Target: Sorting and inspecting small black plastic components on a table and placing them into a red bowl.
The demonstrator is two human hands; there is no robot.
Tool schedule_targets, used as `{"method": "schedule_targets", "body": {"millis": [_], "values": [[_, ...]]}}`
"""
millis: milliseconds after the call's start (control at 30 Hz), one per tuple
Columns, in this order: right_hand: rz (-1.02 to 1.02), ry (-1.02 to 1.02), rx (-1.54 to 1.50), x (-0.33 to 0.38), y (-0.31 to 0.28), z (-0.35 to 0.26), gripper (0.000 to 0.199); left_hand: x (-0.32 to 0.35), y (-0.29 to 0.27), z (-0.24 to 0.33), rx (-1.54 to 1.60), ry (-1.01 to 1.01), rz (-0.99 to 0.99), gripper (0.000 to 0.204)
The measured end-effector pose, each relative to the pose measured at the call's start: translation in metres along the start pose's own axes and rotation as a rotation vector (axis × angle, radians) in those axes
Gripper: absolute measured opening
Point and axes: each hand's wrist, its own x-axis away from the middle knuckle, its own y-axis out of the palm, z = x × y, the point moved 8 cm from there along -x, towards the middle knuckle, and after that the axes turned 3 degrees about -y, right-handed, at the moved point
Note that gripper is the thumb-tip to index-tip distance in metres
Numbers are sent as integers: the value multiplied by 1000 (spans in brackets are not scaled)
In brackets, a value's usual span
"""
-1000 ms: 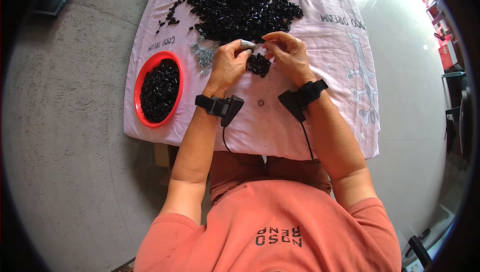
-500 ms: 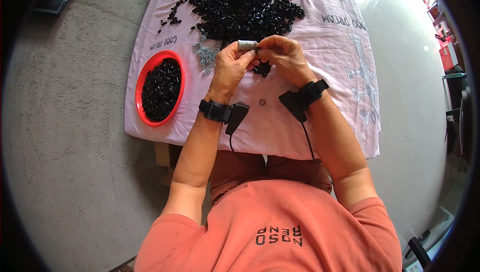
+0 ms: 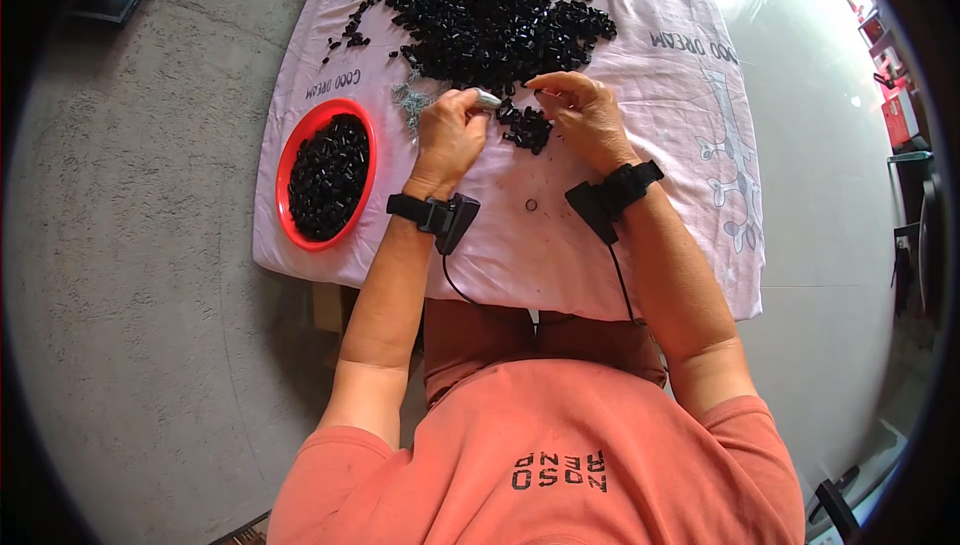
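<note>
Raised over the table, my left hand [image 3: 452, 135] is curled closed, with a silvery-grey sleeve or wrap [image 3: 486, 100] round a fingertip. What its fingers hold, if anything, is hidden. Across a small gap, my right hand [image 3: 584, 117] pinches with thumb and index finger; a tiny dark bit shows at the tips, too small to name. A little cluster of shiny black pieces [image 3: 526, 129] lies between the hands. Just beyond is a big heap of the same short black pieces [image 3: 480, 15]. Beside my left hand sits a tangle of thin grey-blue slivers [image 3: 410, 105].
A red oval basin [image 3: 371, 160] full of black pieces stands at the table's left edge. Pink patterned cloth [image 3: 660, 225] covers the table. A small dark ring [image 3: 531, 205] lies near the front. Wrist straps with cabled black devices [image 3: 458, 223] are on both forearms.
My hands have parted: the left moved slightly left and down, the right slightly right. The small black cluster between them is now more exposed.
</note>
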Motion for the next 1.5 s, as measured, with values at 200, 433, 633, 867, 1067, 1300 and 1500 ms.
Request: {"method": "schedule_targets", "body": {"millis": [200, 433, 633, 867, 1067, 1300, 1500], "values": [[-63, -96, 165, 1, 2, -14, 29, 2, 10, 15, -68, 19, -73, 16], [-25, -5, -27, 0, 0, -3, 22, 6, 7, 11, -155, 80, -34, 14], [-30, 94, -271, -2, 2, 3, 17, 6, 2, 14, -126, 104, 29, 11], [-211, 67, -402, 5, 19, -9, 17, 6, -3, 39, 356, 6, -20, 15], [-257, 109, -444, 4, 20, -4, 17, 1, -3, 27, 414, -93, -18, 14], [-241, 170, -488, 6, 23, -8, 16, -3, -25, -24, -99, -69, 75, 11], [-215, 167, -450, 5, 22, -4, 15, 0, -15, -22, -243, -23, 30, 11]]}}
